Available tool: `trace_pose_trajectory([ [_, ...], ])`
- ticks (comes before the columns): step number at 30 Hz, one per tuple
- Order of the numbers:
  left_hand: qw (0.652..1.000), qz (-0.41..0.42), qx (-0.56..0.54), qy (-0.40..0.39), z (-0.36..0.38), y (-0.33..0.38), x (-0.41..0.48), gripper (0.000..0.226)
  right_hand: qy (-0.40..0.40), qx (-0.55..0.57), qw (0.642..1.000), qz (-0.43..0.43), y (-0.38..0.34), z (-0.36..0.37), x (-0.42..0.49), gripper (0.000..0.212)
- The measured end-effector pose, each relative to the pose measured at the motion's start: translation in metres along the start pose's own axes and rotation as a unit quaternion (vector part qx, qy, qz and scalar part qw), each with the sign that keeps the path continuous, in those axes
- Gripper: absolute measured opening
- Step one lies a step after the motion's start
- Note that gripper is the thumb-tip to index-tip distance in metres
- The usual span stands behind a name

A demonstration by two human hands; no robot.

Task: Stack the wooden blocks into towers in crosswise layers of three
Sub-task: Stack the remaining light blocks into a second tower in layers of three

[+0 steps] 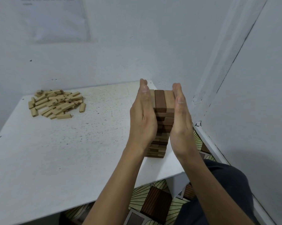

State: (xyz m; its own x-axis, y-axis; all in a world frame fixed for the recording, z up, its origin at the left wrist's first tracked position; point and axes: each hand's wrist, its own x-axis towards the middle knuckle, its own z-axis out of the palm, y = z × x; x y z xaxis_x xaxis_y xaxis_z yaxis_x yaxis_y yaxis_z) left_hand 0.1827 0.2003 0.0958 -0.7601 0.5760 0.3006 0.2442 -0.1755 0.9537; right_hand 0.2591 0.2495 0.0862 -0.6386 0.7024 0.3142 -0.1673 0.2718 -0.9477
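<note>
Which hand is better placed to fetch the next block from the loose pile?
The left hand: the loose pile lies on its side of the tower; the right hand would probably cross it.

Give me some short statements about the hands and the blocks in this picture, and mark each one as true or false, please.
1. The left hand and the right hand lie flat against opposite sides of the tower. True.
2. A pile of loose blocks lies at the far left of the table. True.
3. The middle block of the top layer is the palest. False: it is the darkest.
4. The right hand grips a loose block. False: its fingers are straight and hold nothing.
</note>
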Motion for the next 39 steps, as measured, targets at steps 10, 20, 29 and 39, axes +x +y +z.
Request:
trace_pose_trajectory([
  [10, 1.0, -0.001, -0.004, -0.021, -0.003, 0.001, 0.001, 0.079, 0.002, 0.0, 1.0, -0.016, 0.002, -0.001, 0.001, 0.063],
  [20, 0.965, 0.035, 0.073, -0.249, -0.061, -0.004, 0.033, 0.111, -0.169, -0.081, 0.981, -0.04, 0.0, -0.063, 0.035, 0.097],
  [29, 0.955, 0.035, 0.12, -0.269, -0.06, -0.005, 0.045, 0.109, -0.205, -0.101, 0.972, -0.05, 0.004, -0.068, 0.047, 0.096],
  [39, 0.957, 0.036, 0.127, -0.26, -0.06, -0.008, 0.046, 0.108, -0.191, -0.105, 0.974, -0.056, 0.007, -0.069, 0.048, 0.093],
])
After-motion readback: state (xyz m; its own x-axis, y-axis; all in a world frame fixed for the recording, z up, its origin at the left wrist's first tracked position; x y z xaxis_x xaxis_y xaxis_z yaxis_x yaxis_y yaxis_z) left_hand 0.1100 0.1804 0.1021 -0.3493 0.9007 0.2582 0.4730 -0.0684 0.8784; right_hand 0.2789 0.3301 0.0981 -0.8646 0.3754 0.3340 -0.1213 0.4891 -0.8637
